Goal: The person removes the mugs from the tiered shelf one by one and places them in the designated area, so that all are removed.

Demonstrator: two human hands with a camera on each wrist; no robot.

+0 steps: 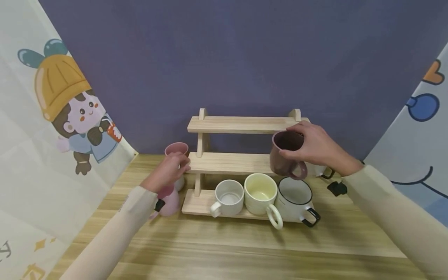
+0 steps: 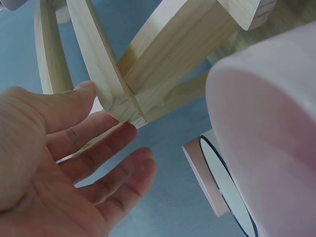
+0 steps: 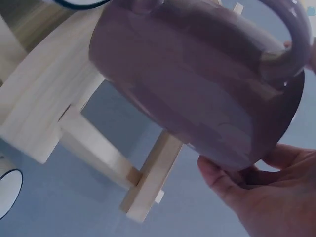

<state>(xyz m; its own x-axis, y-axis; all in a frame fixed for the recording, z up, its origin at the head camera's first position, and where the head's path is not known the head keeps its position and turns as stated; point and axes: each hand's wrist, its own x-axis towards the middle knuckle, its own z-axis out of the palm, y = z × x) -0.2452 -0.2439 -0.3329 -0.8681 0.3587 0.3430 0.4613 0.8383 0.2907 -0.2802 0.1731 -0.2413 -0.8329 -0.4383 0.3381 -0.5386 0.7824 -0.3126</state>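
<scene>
My right hand [image 1: 313, 144] grips a dark mauve mug [image 1: 280, 159] by its rim, thumb on the near side and fingers on the far side. The mug is upright, its handle toward me, at the right part of the middle shelf of a wooden three-tier rack [image 1: 227, 161]. In the right wrist view, the mug's body [image 3: 197, 79] hides part of the rack. My left hand [image 1: 170, 171] pinches the left end of the middle shelf. Its thumb and fingertips meet the wooden board [image 2: 106, 74] in the left wrist view.
On the bottom shelf stand a white mug [image 1: 229, 194], a pale yellow mug [image 1: 259, 196] and a black-rimmed white mug [image 1: 294, 198]. Left of the rack are a pink mug [image 1: 169, 202] and a pink-lined cup [image 1: 176, 147]. Another black-handled mug [image 1: 319, 170] is partly hidden behind my right hand.
</scene>
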